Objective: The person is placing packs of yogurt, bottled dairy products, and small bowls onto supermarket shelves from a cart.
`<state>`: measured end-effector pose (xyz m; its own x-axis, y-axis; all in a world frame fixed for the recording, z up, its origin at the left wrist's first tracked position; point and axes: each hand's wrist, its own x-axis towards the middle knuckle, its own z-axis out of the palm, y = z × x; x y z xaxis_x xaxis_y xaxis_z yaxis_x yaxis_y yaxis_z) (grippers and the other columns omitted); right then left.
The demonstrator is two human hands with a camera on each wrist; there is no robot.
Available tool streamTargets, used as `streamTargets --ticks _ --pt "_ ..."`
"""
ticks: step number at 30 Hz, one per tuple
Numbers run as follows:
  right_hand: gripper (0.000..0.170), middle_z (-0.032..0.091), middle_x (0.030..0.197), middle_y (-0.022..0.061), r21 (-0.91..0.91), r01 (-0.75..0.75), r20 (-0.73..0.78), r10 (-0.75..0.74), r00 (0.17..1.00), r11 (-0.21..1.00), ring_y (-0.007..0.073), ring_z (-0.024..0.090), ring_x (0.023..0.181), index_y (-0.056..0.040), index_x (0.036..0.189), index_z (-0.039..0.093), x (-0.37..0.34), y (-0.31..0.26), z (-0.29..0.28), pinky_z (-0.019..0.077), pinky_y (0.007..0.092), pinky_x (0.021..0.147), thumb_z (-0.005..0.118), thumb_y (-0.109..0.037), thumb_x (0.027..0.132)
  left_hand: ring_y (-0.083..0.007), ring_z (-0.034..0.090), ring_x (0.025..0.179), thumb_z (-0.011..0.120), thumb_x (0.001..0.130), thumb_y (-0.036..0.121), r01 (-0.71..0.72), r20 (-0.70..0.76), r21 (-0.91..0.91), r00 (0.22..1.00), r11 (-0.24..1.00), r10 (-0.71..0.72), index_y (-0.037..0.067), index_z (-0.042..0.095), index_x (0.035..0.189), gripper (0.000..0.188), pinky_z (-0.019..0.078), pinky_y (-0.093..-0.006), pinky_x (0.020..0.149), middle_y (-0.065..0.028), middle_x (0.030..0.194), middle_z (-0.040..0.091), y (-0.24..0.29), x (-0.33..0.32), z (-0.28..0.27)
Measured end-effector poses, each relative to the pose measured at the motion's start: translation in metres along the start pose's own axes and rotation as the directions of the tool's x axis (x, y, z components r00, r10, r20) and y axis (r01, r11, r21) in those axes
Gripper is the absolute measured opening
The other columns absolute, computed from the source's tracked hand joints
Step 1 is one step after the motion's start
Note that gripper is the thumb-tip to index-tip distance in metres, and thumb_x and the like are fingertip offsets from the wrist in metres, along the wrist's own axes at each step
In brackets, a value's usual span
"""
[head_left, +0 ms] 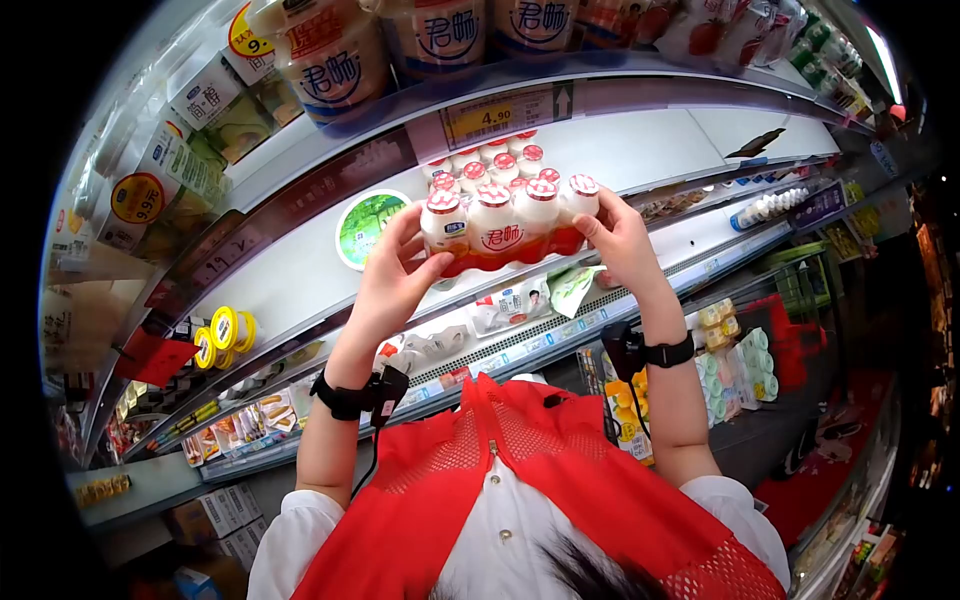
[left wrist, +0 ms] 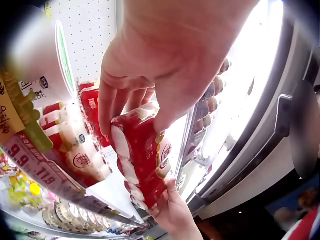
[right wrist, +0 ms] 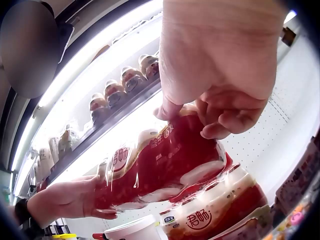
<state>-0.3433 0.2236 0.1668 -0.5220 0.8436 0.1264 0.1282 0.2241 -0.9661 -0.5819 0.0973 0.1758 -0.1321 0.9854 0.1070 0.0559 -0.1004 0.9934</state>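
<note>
A shrink-wrapped pack of yogurt drink bottles (head_left: pixel 500 235), white with red-patterned caps and a red lower wrap, is held up before the shelf in the head view. My left hand (head_left: pixel 395 270) grips its left end, thumb on the front. At the other end, my right hand (head_left: pixel 622 245) grips with its thumb near the caps. The left wrist view shows the red underside of the pack (left wrist: pixel 142 155) between both hands. More bottles of the same look (head_left: pixel 490 160) stand on the shelf behind it. In the right wrist view, a similar pack (right wrist: pixel 215 205) sits beside the held one.
A green-lidded tub (head_left: pixel 370 228) stands on the shelf left of the pack. Large yogurt tubs (head_left: pixel 440 35) line the shelf above, over a price tag (head_left: pixel 495 117). Below are a shelf with bagged goods (head_left: pixel 510 305) and yellow-lidded tubs (head_left: pixel 225 335) at left.
</note>
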Motion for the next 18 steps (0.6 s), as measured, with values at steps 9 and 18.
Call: streamTargets --ticks 9,18 --pt "0.032 0.062 0.077 0.0092 -0.174 0.252 0.114 -0.235 0.965 0.952 0.0130 0.053 0.057 -0.0003 0.101 0.056 0.082 0.014 -0.023 0.0450 0.0255 0.057 0.067 -0.018 0.077 -0.0246 0.051 0.110 0.056 0.080 -0.005 0.005 -0.215 0.216 0.976 0.976 0.042 -0.007 0.037 0.118 0.042 0.0463 -0.0316 0.089 -0.0195 0.119 0.050 -0.028 0.052 0.004" --pt "0.036 0.062 0.080 0.0122 -0.165 0.280 0.113 -0.264 0.958 0.946 0.0172 0.055 0.059 -0.0003 0.098 0.056 0.096 0.031 -0.027 0.0443 0.0280 0.056 0.066 -0.027 0.078 -0.0204 0.048 0.113 0.057 0.082 0.001 0.039 -0.309 0.273 0.950 0.961 0.049 -0.002 0.033 0.125 0.050 0.0393 -0.0301 0.095 -0.0134 0.122 0.046 -0.035 0.055 0.018"
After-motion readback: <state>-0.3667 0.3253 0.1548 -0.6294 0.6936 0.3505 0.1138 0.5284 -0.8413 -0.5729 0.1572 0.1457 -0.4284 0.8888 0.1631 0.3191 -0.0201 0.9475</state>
